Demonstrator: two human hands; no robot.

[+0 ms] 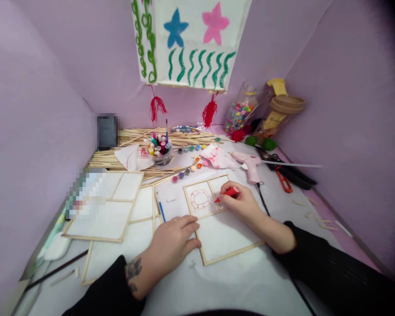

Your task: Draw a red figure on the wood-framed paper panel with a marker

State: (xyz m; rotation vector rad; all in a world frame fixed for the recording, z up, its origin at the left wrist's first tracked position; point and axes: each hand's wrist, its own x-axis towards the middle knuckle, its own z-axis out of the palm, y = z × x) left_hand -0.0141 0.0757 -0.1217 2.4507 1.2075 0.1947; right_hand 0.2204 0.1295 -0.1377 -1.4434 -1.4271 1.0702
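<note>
My right hand (240, 202) is closed around a red marker (231, 192), its tip pointing left just beside a red outline drawing (200, 199). The drawing is a ring split into segments, in the upper left section of a white panel (230, 237) framed with thin wooden sticks. My left hand (177, 237) rests at the panel's left edge, fingers stretched out and holding nothing. Between that hand and the other panels lies a blue paintbrush (161, 207), with a small white piece (171, 199) to its right.
Framed panels (98, 221) overlap on the left. Behind are a tub of markers (159, 151), wooden sticks (128, 137) and paint pots (187, 172). A pink glue gun (250, 166), black-handled pliers (292, 172) and a jar of pompoms (242, 112) stand right. A painted hanging (194, 48) hangs above.
</note>
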